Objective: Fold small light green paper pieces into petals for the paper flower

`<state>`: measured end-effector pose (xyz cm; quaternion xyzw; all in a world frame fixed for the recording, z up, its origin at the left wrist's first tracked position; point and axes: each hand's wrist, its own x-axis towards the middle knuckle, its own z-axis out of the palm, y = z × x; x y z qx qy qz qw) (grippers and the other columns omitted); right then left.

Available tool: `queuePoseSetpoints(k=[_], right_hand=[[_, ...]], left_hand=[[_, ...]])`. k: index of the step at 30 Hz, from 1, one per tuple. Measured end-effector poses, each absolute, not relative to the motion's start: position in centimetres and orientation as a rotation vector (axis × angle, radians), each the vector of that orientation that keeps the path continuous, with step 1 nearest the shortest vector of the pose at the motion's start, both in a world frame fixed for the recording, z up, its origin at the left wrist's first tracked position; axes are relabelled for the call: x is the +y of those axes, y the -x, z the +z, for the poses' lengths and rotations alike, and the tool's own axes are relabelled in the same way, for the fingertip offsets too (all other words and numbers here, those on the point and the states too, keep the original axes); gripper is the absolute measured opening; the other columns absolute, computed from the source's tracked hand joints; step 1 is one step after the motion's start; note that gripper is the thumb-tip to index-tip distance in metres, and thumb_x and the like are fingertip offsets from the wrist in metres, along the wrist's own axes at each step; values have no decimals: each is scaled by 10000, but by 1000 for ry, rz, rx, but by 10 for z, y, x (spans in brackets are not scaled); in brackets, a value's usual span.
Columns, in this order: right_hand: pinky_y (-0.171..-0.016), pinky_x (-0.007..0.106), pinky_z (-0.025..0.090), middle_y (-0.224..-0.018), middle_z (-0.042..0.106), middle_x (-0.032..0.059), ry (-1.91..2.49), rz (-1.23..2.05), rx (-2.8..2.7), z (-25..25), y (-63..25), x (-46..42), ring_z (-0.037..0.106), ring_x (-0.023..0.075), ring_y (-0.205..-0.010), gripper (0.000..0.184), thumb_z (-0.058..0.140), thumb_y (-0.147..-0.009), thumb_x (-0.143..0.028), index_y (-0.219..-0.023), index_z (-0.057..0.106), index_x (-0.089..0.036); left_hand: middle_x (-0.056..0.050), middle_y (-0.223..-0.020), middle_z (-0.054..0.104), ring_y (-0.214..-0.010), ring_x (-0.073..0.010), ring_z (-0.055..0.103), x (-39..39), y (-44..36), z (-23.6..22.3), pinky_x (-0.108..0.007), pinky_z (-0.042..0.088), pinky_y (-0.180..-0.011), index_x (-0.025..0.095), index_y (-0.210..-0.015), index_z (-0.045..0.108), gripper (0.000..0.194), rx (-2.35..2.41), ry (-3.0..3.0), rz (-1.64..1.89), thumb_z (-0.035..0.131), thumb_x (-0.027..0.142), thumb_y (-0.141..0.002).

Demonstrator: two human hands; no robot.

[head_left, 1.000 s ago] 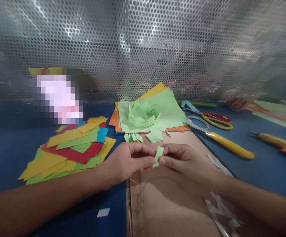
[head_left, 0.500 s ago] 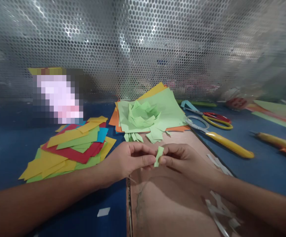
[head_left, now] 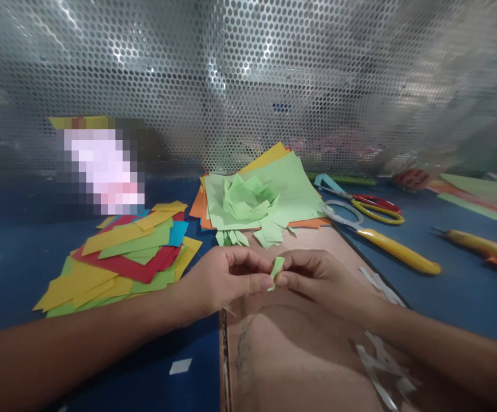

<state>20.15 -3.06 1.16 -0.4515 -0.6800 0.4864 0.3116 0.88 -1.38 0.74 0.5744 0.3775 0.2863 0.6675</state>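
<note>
A small light-green paper strip [head_left: 276,270] is pinched between both hands above the wooden board [head_left: 291,349]. My left hand [head_left: 231,277] grips its left side with thumb and fingers. On the other side, the fingertips of my right hand [head_left: 317,274] are closed on the same strip. Just beyond the hands lie small green paper pieces [head_left: 269,232], some of them folded. Behind these, a ring of folded green paper [head_left: 251,197] rests on a stack of coloured sheets with a green sheet [head_left: 300,189] on top.
To the left, yellow, green, red and blue paper pieces [head_left: 132,252] are heaped on the blue surface. Scissors [head_left: 377,209], a yellow-handled tool [head_left: 398,252] and a pointed yellow tool [head_left: 484,246] lie right. White strips [head_left: 381,366] lie near my right forearm. A perforated metal panel [head_left: 248,74] stands behind.
The green strip looks narrower between my fingertips, as if turned or folded slightly. My left thumb has shifted a little to the right. All else stays in place.
</note>
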Motion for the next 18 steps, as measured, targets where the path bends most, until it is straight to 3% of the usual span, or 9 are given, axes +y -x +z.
queuePoseSetpoints(k=[10,18], right_hand=[[-585,220,404,-687,566,-1,1169,1427,-1689,5,-204,-31,492,106,-649,305,718,-689,-429,-671,609,-144],[-605,225,411,-713,566,7,1111,1489,-1667,7,-202,-33,499,105,-659,303,687,-728,-420,-684,581,-140]], left_hand=[[30,-703,591,-636,-79,539,-16,-11,3,-196,412,-618,141,-763,583,130,821,-1347,696,683,184,-691],[42,-709,513,-611,-59,481,-20,-15,-2,-177,394,-585,151,-775,488,158,756,-1415,780,635,158,-718]])
